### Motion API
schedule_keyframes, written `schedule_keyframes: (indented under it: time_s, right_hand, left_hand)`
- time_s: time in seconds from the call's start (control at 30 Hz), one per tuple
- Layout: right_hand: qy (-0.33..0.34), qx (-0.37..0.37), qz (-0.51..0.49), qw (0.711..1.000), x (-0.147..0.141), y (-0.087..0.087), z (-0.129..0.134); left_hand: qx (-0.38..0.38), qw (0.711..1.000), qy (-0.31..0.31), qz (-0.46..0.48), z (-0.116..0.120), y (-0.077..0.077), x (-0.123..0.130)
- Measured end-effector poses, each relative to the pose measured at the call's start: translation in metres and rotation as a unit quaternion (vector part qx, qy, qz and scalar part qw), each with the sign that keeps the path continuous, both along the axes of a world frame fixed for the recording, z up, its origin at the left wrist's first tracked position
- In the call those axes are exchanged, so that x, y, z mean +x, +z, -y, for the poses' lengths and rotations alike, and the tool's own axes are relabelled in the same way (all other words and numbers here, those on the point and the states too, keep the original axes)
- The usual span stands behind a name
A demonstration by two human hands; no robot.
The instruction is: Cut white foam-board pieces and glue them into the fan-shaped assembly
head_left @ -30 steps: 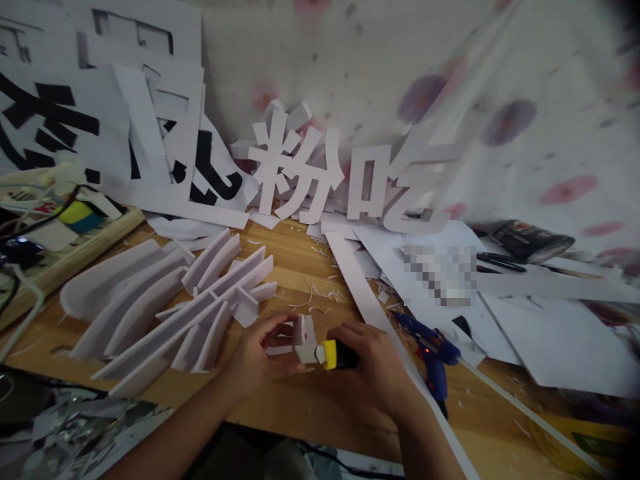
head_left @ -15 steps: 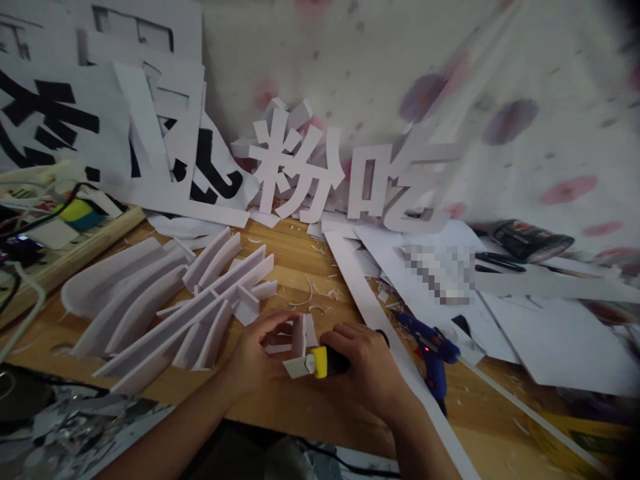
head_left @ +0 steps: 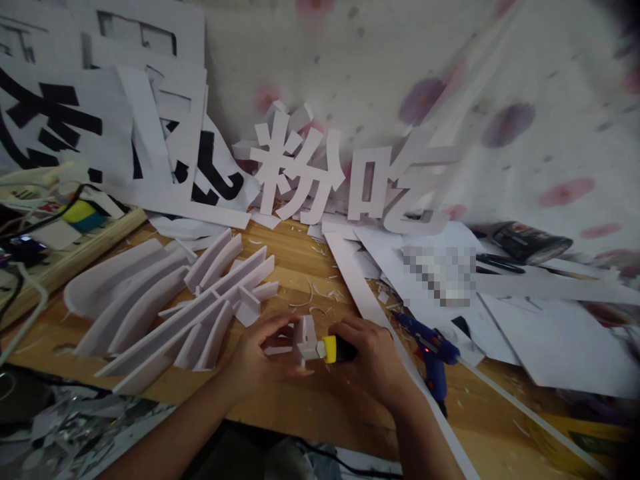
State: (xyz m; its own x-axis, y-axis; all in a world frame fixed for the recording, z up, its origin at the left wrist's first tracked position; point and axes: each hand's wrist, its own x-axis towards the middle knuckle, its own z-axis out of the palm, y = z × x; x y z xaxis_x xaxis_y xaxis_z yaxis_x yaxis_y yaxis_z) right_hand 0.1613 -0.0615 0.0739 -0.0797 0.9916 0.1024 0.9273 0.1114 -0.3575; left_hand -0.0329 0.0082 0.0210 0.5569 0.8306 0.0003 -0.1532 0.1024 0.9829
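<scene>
My left hand (head_left: 260, 347) is closed around a small white foam-board piece (head_left: 306, 328), gripping it by its left side. In my right hand (head_left: 367, 350) is a utility knife (head_left: 330, 349) with a yellow collar and a black handle. Its blade points left and lies against or just in front of the white piece; I cannot tell whether it cuts in. Left of my hands a large white raised character (head_left: 215, 300), made of upright strips, rests on the wooden table (head_left: 300, 253). A blue glue gun (head_left: 430, 347) lies right of my right hand, a small red light showing on it.
White cut-out characters (head_left: 300, 167) stand along the back. A long white strip (head_left: 350, 267) runs beside my right hand, and white sheets (head_left: 560, 340) cover the right side. A wooden tray (head_left: 100, 247) with cables sits left. Scraps (head_left: 75, 427) lie below the front edge.
The knife and my right hand have shifted slightly right and up, and the blade now overlaps the small white piece instead of sitting below it. My left hand keeps its hold.
</scene>
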Motion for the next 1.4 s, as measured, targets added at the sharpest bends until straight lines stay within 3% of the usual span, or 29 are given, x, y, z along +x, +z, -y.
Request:
schedule_keyframes:
  time_s: [0.13, 0.37, 0.53, 0.8, 1.1, 1.4]
  right_hand:
    - [-0.008, -0.009, -0.012, 1.000, 0.004, 0.002, 0.001]
    - [0.052, -0.009, -0.003, 0.999, -0.011, 0.006, 0.001]
    - [0.034, -0.003, -0.002, 0.999, -0.011, 0.003, -0.002]
    - [-0.013, -0.011, -0.027, 0.999, 0.005, -0.001, -0.002]
    - [0.050, 0.002, -0.015, 0.999, -0.013, 0.002, 0.001]
    - [-0.003, -0.004, -0.034, 0.999, 0.004, -0.004, -0.001]
  left_hand:
    - [0.020, 0.999, -0.008, -0.026, 0.001, 0.001, 0.001]
    - [0.000, 1.000, 0.007, 0.004, -0.001, -0.007, 0.002]
    - [0.017, 1.000, 0.008, 0.004, 0.000, -0.008, 0.002]
    - [0.030, 0.999, -0.017, -0.020, 0.001, 0.002, -0.001]
    - [0.034, 0.999, 0.001, 0.001, -0.002, -0.018, 0.000]
    - [0.043, 0.999, -0.018, -0.020, 0.001, -0.001, 0.001]
